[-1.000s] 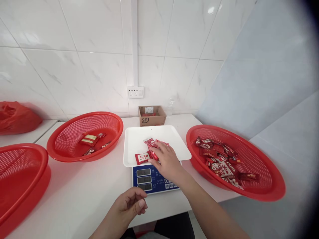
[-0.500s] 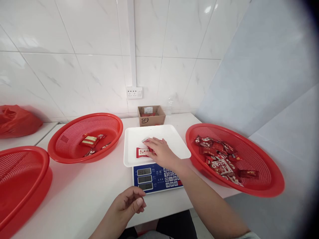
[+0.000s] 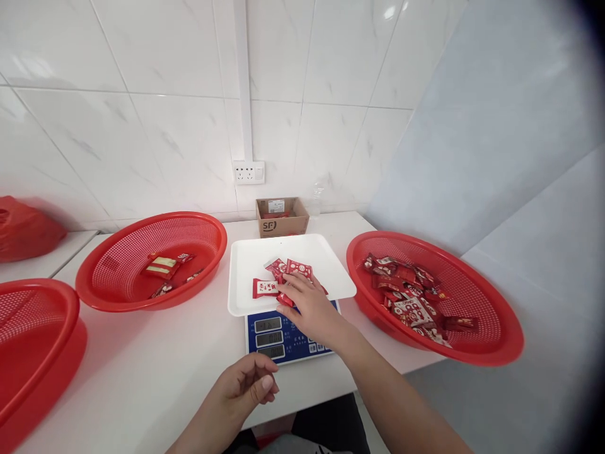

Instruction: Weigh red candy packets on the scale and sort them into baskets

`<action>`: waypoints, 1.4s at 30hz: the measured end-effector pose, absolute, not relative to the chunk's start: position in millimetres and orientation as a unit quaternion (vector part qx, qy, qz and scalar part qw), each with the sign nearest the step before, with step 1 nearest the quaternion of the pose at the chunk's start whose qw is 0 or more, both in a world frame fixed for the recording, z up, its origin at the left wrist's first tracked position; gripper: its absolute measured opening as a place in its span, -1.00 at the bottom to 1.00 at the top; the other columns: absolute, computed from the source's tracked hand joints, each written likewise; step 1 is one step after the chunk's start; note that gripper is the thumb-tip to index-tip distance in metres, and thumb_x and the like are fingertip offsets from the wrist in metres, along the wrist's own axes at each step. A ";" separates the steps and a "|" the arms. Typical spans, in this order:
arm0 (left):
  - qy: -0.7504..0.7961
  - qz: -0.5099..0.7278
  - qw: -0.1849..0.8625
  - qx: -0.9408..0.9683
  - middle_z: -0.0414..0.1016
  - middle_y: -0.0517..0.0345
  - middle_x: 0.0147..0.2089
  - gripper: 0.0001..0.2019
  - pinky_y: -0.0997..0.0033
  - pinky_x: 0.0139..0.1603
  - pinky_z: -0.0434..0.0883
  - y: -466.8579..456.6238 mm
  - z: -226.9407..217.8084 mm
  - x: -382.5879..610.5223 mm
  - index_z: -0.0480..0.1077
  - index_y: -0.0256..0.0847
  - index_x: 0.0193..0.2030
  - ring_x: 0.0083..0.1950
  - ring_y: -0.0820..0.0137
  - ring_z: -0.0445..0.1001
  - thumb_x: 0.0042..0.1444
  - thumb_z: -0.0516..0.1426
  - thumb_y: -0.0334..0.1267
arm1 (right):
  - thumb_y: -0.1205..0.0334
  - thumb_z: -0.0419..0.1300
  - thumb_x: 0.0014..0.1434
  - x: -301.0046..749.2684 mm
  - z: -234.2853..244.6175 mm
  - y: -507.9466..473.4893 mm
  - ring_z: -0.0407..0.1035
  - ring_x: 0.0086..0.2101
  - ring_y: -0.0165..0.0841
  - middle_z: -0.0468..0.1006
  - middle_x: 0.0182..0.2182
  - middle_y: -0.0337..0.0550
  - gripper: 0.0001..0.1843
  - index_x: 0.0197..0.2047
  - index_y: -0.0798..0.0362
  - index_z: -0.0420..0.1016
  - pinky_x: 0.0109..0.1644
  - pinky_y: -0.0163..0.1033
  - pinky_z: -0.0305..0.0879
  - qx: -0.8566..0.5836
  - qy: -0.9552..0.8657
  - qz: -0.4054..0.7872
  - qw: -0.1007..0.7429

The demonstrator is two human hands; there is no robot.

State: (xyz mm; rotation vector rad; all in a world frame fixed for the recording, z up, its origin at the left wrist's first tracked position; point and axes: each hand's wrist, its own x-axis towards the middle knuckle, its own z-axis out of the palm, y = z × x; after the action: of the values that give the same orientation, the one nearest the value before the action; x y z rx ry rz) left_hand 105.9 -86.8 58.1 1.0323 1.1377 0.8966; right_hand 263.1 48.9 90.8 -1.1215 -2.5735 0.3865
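Note:
A blue digital scale [image 3: 283,337] with a white weighing tray [image 3: 250,252] sits at the table's front. Several red snack packets [image 3: 265,288] lie on the tray. My right hand [image 3: 309,306] rests on those packets, fingers stretched flat over them and touching them. My left hand [image 3: 243,391] hovers near the table's front edge below the scale, fingers loosely curled with thumb against forefinger and nothing visible in it. A red basket [image 3: 491,340] to the right holds many red packets [image 3: 411,296]. Another red basket [image 3: 94,277] to the left holds a few packets [image 3: 163,268].
A third red basket [image 3: 28,353] stands at the far left front. A small cardboard box [image 3: 282,217] sits against the tiled wall behind the scale, under a wall socket [image 3: 249,172]. A red plastic bag [image 3: 23,227] lies on the neighbouring counter at the left.
My right hand slid left across the tray, then drew back toward the front, and the packets under it shifted. My left hand stayed in place.

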 end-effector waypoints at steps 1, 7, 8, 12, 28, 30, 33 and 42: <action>0.498 0.392 0.629 0.451 0.40 0.18 -0.36 -0.67 0.39 -0.21 0.30 -87.3 58.3 105.6 0.36 -0.19 -0.21 -0.30 0.42 0.35 0.06 0.10 0.04 | 0.11 0.07 0.19 260.0 89.5 49.0 -0.01 0.21 -0.08 0.23 0.20 -0.04 -0.57 0.12 -0.02 0.33 0.21 0.26 -0.13 -0.385 -0.901 0.127 0.157; 0.511 0.386 0.619 0.454 0.40 0.17 -0.36 -0.66 0.40 -0.22 0.30 -89.5 60.7 103.4 0.36 -0.19 -0.21 -0.30 0.41 0.36 0.06 0.09 0.04 | 0.06 0.06 0.20 249.4 83.6 44.7 -0.03 0.23 -0.13 0.29 0.17 -0.12 -0.54 0.16 -0.09 0.28 0.23 0.24 -0.17 -0.338 -0.919 0.136 0.154; 0.512 0.386 0.619 0.454 0.40 0.17 -0.36 -0.66 0.40 -0.22 0.30 -89.4 60.9 103.3 0.36 -0.19 -0.21 -0.30 0.41 0.36 0.06 0.10 0.04 | 0.05 0.04 0.20 250.4 83.9 44.9 -0.04 0.23 -0.14 0.28 0.18 -0.12 -0.55 0.16 -0.09 0.29 0.23 0.22 -0.16 -0.336 -0.918 0.142 0.157; 0.511 0.386 0.620 0.453 0.40 0.18 -0.36 -0.67 0.41 -0.22 0.29 -89.1 59.9 103.9 0.35 -0.19 -0.21 -0.29 0.42 0.36 0.07 0.10 0.03 | -0.06 -0.06 0.23 262.0 88.4 57.1 -0.15 0.26 -0.10 0.11 0.26 -0.11 -0.48 0.20 -0.07 0.24 0.24 0.22 -0.18 -0.379 -0.898 0.149 0.166; 0.591 0.401 0.468 0.521 0.45 0.13 -0.31 -0.72 0.40 -0.20 0.31 -75.4 82.4 89.7 0.41 -0.16 -0.24 -0.26 0.37 0.37 0.07 0.09 0.00 | -0.03 -0.05 0.23 346.3 84.5 65.3 0.03 0.21 -0.18 0.28 0.17 -0.09 -0.54 0.11 -0.05 0.35 0.22 0.13 0.02 -0.486 -0.821 0.133 0.269; 0.619 0.405 0.386 0.551 0.49 0.13 -0.26 -0.76 0.41 -0.19 0.31 -66.4 91.2 83.6 0.43 -0.14 -0.25 -0.23 0.35 0.39 0.09 0.08 -0.05 | -0.02 -0.02 0.19 367.7 77.9 62.8 0.07 0.19 -0.15 0.31 0.15 -0.04 -0.53 0.08 0.00 0.37 0.21 0.11 0.05 -0.521 -0.802 0.097 0.275; 0.633 0.402 0.278 0.600 0.51 0.13 -0.21 -0.78 0.40 -0.17 0.33 -50.8 98.1 75.3 0.44 -0.12 -0.23 -0.20 0.33 0.42 0.11 0.06 -0.09 | -0.01 -0.03 0.17 394.3 66.5 61.7 0.18 0.13 -0.13 0.36 0.11 0.03 -0.49 0.08 0.10 0.37 0.16 0.07 0.14 -0.581 -0.775 0.069 0.239; 0.721 0.250 -0.148 0.629 0.28 -0.15 0.13 -0.64 0.03 0.21 0.12 -60.1 116.4 -18.5 0.31 -0.34 0.01 0.21 0.02 0.17 0.18 -0.03 -0.16 | -0.05 -0.15 0.19 412.2 55.2 56.9 0.45 -0.15 -0.09 0.53 -0.07 0.03 -0.43 0.13 0.04 0.34 -0.17 -0.02 0.36 -0.670 -0.728 0.079 0.120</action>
State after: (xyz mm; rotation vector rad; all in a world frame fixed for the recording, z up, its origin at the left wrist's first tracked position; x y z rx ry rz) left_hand -18.5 -60.1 116.4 2.1861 2.5092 0.8683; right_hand 412.2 56.9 55.2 -1.9573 -2.1284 0.2320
